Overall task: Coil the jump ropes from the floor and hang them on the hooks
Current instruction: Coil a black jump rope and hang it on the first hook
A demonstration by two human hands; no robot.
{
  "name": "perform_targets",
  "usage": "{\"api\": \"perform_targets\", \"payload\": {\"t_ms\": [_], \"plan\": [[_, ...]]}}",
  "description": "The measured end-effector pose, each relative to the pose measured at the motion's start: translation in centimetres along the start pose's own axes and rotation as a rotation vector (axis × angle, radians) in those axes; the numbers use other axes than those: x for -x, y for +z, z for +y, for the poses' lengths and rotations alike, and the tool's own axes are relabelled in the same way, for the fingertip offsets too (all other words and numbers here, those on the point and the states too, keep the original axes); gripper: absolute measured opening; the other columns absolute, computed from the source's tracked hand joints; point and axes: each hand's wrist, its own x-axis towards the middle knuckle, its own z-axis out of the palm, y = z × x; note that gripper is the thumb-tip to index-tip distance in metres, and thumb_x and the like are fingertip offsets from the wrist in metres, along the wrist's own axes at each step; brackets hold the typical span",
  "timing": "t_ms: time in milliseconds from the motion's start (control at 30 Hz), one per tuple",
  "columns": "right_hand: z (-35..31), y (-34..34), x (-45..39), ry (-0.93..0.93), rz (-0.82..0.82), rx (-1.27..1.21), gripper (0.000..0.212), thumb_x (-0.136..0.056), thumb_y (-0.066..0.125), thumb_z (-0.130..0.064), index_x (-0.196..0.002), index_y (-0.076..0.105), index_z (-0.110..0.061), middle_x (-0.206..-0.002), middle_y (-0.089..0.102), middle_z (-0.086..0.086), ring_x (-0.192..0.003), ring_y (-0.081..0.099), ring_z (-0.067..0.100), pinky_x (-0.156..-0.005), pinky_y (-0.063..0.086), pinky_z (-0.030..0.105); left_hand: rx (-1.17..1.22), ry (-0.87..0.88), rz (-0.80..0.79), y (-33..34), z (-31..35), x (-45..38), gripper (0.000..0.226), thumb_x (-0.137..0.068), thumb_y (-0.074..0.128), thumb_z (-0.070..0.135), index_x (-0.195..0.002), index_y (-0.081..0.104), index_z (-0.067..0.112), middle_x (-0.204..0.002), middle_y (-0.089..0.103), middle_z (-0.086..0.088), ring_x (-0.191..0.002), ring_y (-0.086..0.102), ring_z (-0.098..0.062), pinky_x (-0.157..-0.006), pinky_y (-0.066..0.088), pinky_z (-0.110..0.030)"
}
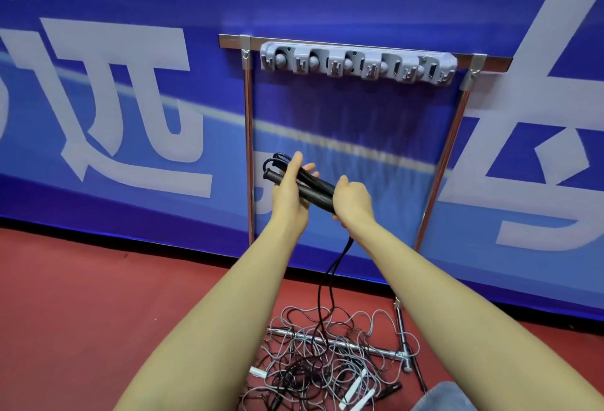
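The left hand (pixel 289 195) has its fingers out almost straight, and they rest along the two black handles (pixel 304 186) of a black jump rope (pixel 327 276). The right hand (pixel 351 203) has its fingers curled tight around the near end of those handles. Some loops of the black cord stick out past the left fingertips, so I think the coiling has only just begun. The rest of the cord hangs down from under the right hand to the red floor (pixel 98 296). There it runs into a messy pile of ropes (pixel 327 355), grey and black, with white handles in it, near the foot of the metal rack (pixel 248 149). The pile lies over the rack's bottom bar. The grey hook strip (pixel 358 64) sits along the top bar of the rack, and nothing hangs on it yet. The handles look hard and easy to hold. The cord looks thin, light and floppy, so it may catch on the other ropes. I would keep hold of the handles and pull the cord up slowly.
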Motion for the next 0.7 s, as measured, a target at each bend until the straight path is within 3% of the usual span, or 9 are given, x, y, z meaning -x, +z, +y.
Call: {"api": "perform_targets", "payload": {"t_ms": [100,167,267,333,400,467,533,600,700], "plan": [[0.3,-1.0,-1.1,-0.034,0.068,0.072,0.048,-0.103,0.022,-0.035,-0.075,0.049,-0.005,-0.087,0.063,0.02,-0.075,0.061,0.034,-0.067,0.046,0.035,-0.235,0.142,0.178,-1.3,0.1,-0.3,0.05,-0.09,0.058,0.045,-0.128,0.047,0.014,-0.127,0.052,-0.004,-0.107,0.052,-0.015,-0.098,0.042,-0.034],[0.7,-1.7,-1.7,-0.068,0.094,0.145,0.049,-0.103,0.022,-0.036,-0.08,0.052,-0.004,-0.093,0.064,0.02,-0.083,0.06,0.035,-0.071,0.044,0.036,-0.575,0.45,0.224,-2.6,0.3,-0.6,0.066,-0.089,0.058,0.042,-0.142,0.033,0.011,-0.139,0.037,-0.004,-0.122,0.039,-0.015,-0.106,0.032,-0.033],[0.9,-2.5,-1.9,-0.092,0.075,0.258,0.05,-0.103,0.021,-0.036,-0.08,0.051,-0.004,-0.09,0.056,0.015,-0.082,0.053,0.032,-0.07,0.038,0.034,-1.415,1.031,-0.165,-3.9,0.7,-0.8,0.079,-0.07,0.056,0.041,-0.137,0.039,0.003,-0.135,0.043,-0.009,-0.125,0.038,-0.022,-0.105,0.023,-0.032],[1.0,-2.5,-1.9,-0.108,0.052,0.31,0.051,-0.103,0.021,-0.036,-0.08,0.053,-0.004,-0.088,0.055,0.013,-0.083,0.054,0.033,-0.07,0.038,0.034,-1.953,1.279,-0.354,-3.9,0.7,-1.6,0.087,-0.06,0.065,0.047,-0.13,0.048,-0.001,-0.125,0.053,-0.015,-0.117,0.049,-0.033,-0.1,0.027,-0.036],[1.0,-2.2,-1.7,-0.134,0.022,0.331,0.052,-0.102,0.022,-0.037,-0.069,0.048,-0.008,-0.082,0.057,0.012,-0.08,0.057,0.033,-0.068,0.041,0.034,-2.353,1.238,-0.345,-3.2,0.6,-1.6,0.078,-0.05,0.078,0.047,-0.111,0.06,0.001,-0.098,0.061,-0.012,-0.091,0.059,-0.031,-0.084,0.039,-0.037],[1.1,-2.3,-1.5,-0.158,-0.019,0.332,0.051,-0.101,0.023,-0.038,-0.062,0.043,-0.011,-0.073,0.056,0.011,-0.072,0.059,0.032,-0.067,0.043,0.034,-2.473,1.25,-0.332,-2.6,0.9,-1.3,0.046,-0.043,0.081,0.034,-0.077,0.062,0.009,-0.07,0.056,-0.005,-0.063,0.055,-0.025,-0.061,0.041,-0.03],[1.1,-2.6,-1.2,-0.179,-0.076,0.312,0.052,-0.101,0.023,-0.036,-0.06,0.04,-0.009,-0.062,0.052,0.011,-0.055,0.054,0.025,-0.066,0.045,0.035,-2.518,1.326,-0.401,-2.4,0.9,-1.7,0.025,-0.045,0.075,0.023,-0.059,0.056,0.013,-0.059,0.05,-0.003,-0.055,0.049,-0.023,-0.056,0.04,-0.027],[1.0,-3.0,-0.8,-0.203,-0.11,0.281,0.052,-0.101,0.024,-0.036,-0.059,0.038,-0.009,-0.056,0.049,0.01,-0.046,0.049,0.02,-0.068,0.048,0.036,-2.56,1.306,-0.483,-2.1,1.3,-1.2,0.017,-0.054,0.07,0.017,-0.063,0.057,0.012,-0.061,0.048,-0.004,-0.054,0.048,-0.023,-0.055,0.037,-0.025],[0.8,-3.4,-0.5,-0.256,-0.126,0.292,0.052,-0.101,0.025,-0.036,-0.058,0.037,-0.01,-0.053,0.048,0.008,-0.045,0.047,0.019,-0.069,0.048,0.037,-2.597,1.039,-0.517,-2.4,1.0,-1.1,0.009,-0.086,0.045,0.01,-0.096,0.045,0.01,-0.081,0.046,-0.004,-0.066,0.05,-0.025,-0.046,0.017,-0.026]]}}
